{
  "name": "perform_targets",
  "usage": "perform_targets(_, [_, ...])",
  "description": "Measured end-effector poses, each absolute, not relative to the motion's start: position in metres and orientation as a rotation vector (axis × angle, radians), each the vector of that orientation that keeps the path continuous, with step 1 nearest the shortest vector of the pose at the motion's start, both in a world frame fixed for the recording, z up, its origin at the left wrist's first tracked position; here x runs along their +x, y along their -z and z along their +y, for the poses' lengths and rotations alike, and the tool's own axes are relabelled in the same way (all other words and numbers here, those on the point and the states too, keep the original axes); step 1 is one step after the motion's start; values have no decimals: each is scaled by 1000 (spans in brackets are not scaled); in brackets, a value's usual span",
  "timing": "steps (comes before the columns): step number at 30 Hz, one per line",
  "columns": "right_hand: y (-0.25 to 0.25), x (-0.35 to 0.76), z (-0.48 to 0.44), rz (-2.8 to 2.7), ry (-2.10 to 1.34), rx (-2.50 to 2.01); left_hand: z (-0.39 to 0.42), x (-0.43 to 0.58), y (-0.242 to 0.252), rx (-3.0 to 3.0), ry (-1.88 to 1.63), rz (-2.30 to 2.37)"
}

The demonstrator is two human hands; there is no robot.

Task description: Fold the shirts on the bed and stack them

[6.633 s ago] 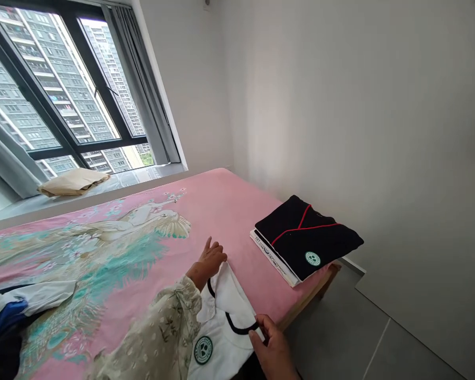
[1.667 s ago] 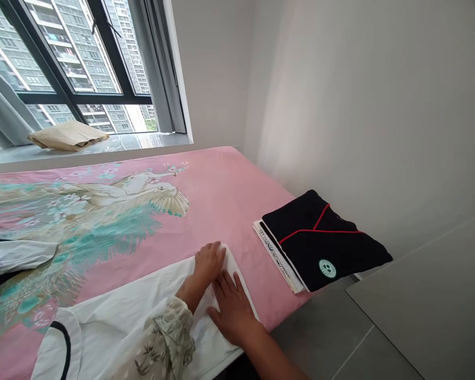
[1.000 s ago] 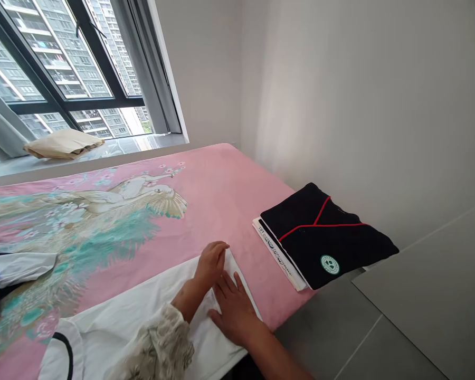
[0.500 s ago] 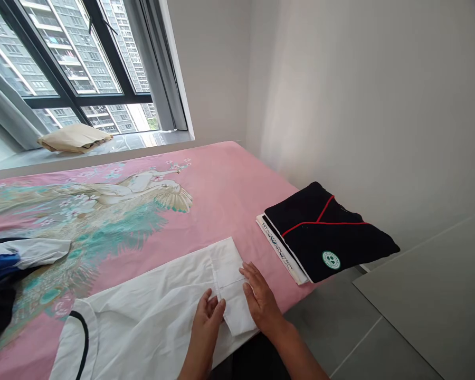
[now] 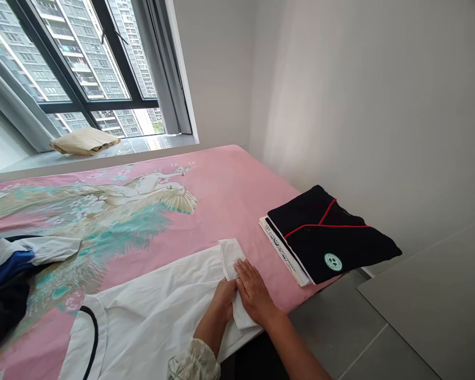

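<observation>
A white shirt (image 5: pixel 162 295) with a black band at its neckline lies spread along the near edge of the bed, its right end folded over into a narrow strip. My left hand (image 5: pixel 222 300) is closed at the inner edge of that fold, with its fingertips on the cloth. Flat on top of the folded strip rests my right hand (image 5: pixel 255 293), fingers stretched out. Both hands nearly touch each other. To the right of them, a stack of folded clothes is topped by a black garment (image 5: pixel 320 237) with red piping and a round green-and-white badge.
The bed (image 5: pixel 237 184) has a pink cover with a bird print. A loose heap of dark, white and blue clothes (image 5: pixel 13 269) lies at the left. A beige folded cloth (image 5: pixel 85 141) sits on the windowsill. Grey floor (image 5: pixel 340 322) shows beyond the bed's right edge.
The shirt's right end has been folded over further into a narrower strip. My left hand has moved up and right, closing on the fold; my right hand now presses flat on it.
</observation>
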State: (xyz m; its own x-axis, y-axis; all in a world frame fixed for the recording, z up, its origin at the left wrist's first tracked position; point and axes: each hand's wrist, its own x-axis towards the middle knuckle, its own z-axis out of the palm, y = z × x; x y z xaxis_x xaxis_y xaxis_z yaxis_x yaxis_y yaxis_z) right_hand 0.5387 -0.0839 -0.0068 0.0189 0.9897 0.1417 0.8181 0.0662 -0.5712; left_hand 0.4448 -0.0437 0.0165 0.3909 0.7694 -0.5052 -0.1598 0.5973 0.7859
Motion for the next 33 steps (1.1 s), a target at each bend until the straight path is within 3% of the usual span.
perform_targets(4, [-3,538,-91,-1886,-379,-1838,-49,424,-17,923,-738,1126])
perform_targets(7, [-15,533,-99,-1944,-346,-1835,-44,403,-23,1504,-1005,1410])
perform_targets(9, [-20,528,-105,-1978,-374,-1833,-34,398,-29,1927,-1072,1363])
perform_targets(14, [-2,517,-120,-2012,-439,-1849,4,423,-24,2632,-472,942])
perform_targets(17, [21,516,-134,-2011,-414,-1872,17,434,-3,2719,-291,1070])
perform_targets(22, [41,516,-153,-1998,-400,-1914,19,431,21,2795,-388,1144])
perform_targets(33, [24,500,-146,-1937,-295,-1994,-33,386,0,2674,-398,1421])
